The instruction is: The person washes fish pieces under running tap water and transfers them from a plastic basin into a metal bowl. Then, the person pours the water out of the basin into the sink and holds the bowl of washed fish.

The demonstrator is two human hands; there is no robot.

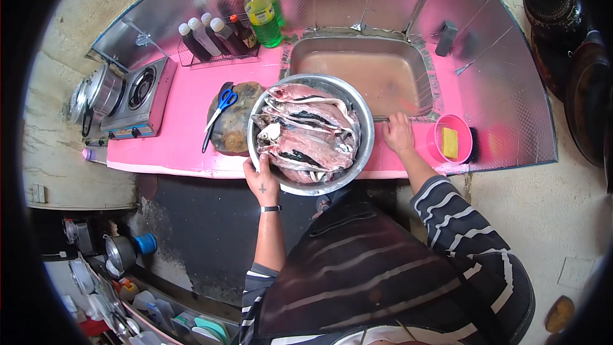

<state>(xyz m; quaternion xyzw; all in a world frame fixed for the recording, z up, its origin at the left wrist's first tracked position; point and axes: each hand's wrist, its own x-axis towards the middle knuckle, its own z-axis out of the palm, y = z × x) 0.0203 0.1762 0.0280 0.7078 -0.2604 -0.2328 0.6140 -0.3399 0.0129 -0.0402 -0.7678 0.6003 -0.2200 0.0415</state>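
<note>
Head view: a silver metal pot (106, 89) sits at the far left on a steel gas stove (137, 99), beside a black wire rack of dark, pale-capped bottles (214, 38) and a tall clear bottle of green liquid (264, 22). Blue-handled scissors (227, 98) lie on a round, mottled brown chopping block (235, 128) on the pink counter (166, 153). The left hand (262, 182) grips the near-left rim of a round silver metal basin (368, 140), which holds split, silvery-pink fish (310, 147) and juts past the counter's front edge. Behind it is a rectangular steel sink (351, 43). The right hand (399, 134) lies palm down, fingers loosely extended, at the sink's near edge. Farther right, a pink plastic bowl (449, 120) contains a yellow sponge (450, 144).
</note>
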